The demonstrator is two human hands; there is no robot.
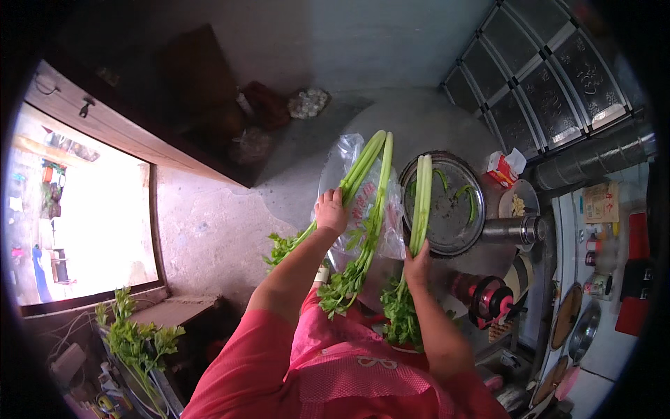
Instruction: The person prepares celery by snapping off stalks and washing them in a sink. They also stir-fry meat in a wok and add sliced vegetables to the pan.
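Observation:
My left hand [332, 211] is closed around a bunch of celery stalks [365, 158], whose leaves trail back toward my left forearm. Another celery stalk [382, 183] lies beside that bunch, its leaves hanging toward my lap; both rest over a clear plastic bag [361, 209] bearing red writing. In my right hand [417, 261] is a smaller bundle of pale celery stalks [422, 201], with the leafy tops [400, 309] below my grip. The bundle's upper part overlaps the left side of a round metal tray [460, 246]. Several green pieces [469, 201] lie in the tray.
Right of the tray are a tissue box [503, 168], a steel thermos [507, 230] and a plate of pale pieces [518, 204]. A red-and-black jug [487, 301] stands nearer me. More leafy celery [138, 340] sits at lower left. An open doorway [104, 220] is at left.

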